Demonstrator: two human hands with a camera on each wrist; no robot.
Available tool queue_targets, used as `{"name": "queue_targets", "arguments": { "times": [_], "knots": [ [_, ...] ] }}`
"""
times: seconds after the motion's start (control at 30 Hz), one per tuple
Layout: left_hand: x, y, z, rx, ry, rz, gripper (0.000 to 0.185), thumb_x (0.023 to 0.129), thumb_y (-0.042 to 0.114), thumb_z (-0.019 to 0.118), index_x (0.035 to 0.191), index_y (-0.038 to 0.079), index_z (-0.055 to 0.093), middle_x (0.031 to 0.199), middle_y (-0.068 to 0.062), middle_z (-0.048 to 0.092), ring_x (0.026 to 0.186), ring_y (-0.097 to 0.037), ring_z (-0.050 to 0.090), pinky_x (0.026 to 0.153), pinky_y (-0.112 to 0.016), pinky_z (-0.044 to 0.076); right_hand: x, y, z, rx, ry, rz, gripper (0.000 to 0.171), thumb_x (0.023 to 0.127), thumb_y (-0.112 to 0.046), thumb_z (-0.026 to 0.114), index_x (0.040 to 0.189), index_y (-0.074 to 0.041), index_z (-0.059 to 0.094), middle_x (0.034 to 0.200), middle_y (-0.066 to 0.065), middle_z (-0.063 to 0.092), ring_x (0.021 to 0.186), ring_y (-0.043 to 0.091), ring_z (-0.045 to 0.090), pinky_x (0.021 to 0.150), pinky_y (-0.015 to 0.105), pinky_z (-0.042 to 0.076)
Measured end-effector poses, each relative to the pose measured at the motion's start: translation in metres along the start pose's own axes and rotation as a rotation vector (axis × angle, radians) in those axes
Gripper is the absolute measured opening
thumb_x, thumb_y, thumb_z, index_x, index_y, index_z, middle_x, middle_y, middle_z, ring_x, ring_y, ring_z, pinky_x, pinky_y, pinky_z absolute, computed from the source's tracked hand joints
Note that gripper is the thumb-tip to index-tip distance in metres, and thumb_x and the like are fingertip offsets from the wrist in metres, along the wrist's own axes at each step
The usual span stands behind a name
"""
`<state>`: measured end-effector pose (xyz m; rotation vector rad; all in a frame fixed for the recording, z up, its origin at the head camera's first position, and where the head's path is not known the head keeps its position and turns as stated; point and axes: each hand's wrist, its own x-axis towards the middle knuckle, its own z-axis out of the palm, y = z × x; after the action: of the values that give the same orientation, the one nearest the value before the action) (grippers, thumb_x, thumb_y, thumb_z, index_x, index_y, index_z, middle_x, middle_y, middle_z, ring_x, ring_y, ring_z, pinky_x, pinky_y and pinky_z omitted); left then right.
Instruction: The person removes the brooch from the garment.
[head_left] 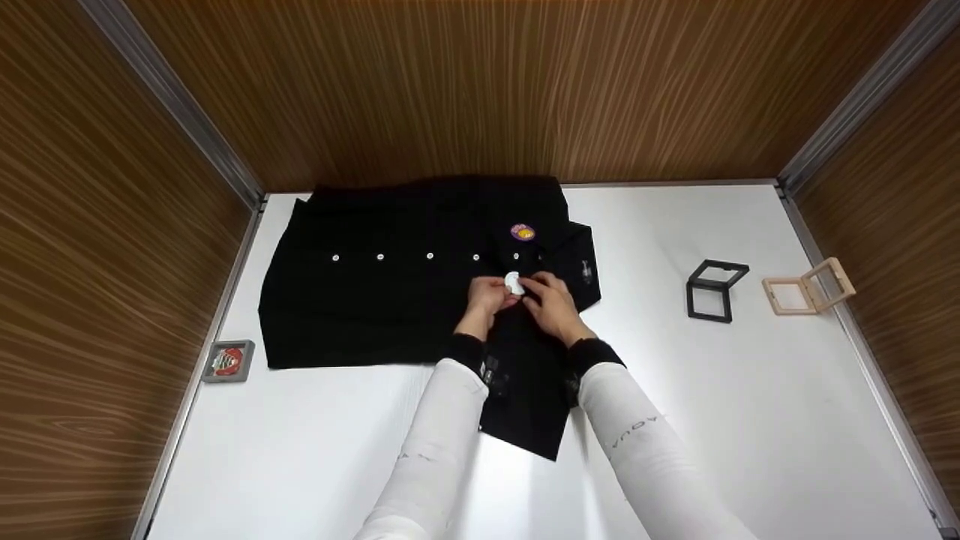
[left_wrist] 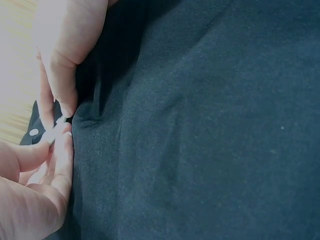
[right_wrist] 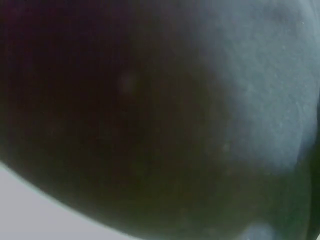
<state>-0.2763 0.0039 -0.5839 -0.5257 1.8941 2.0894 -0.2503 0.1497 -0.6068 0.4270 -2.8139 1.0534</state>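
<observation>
A black short-sleeved shirt lies spread on the white table, its row of white buttons running sideways and its collar to the right. Over the chest, below the top buttons, my left hand pinches a small white badge between thumb and fingers. From the other side my right hand grips the badge's edge with its fingertips. The left wrist view has both hands meeting at it, close against the cloth. A purple and yellow round badge sits on the shirt's far chest side. Dark blur fills the right wrist view.
To the right stand an open black display frame and an open light pink one. At the left table edge lies a grey frame with a red piece inside. Brown wood-grain panels wall the table on three sides.
</observation>
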Motion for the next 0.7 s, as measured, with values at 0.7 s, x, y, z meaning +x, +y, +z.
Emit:
{"name": "queue_targets", "arguments": {
  "times": [0.7],
  "knots": [
    [-0.0035, -0.0015, 0.0025, -0.012, 0.043, 0.047, 0.022, 0.087, -0.016, 0.056, 0.106, -0.016, 0.065, 0.094, -0.025, 0.068, 0.064, -0.018, 0.067, 0.065, -0.024, 0.057, 0.0006, 0.0044, 0.0003, 0.061, -0.01, 0.009, 0.037, 0.093, -0.008, 0.065, 0.13, -0.005, 0.063, 0.131, 0.022, 0.05, 0.12, 0.043, 0.045, 0.104, 0.05, 0.036]
  ]
}}
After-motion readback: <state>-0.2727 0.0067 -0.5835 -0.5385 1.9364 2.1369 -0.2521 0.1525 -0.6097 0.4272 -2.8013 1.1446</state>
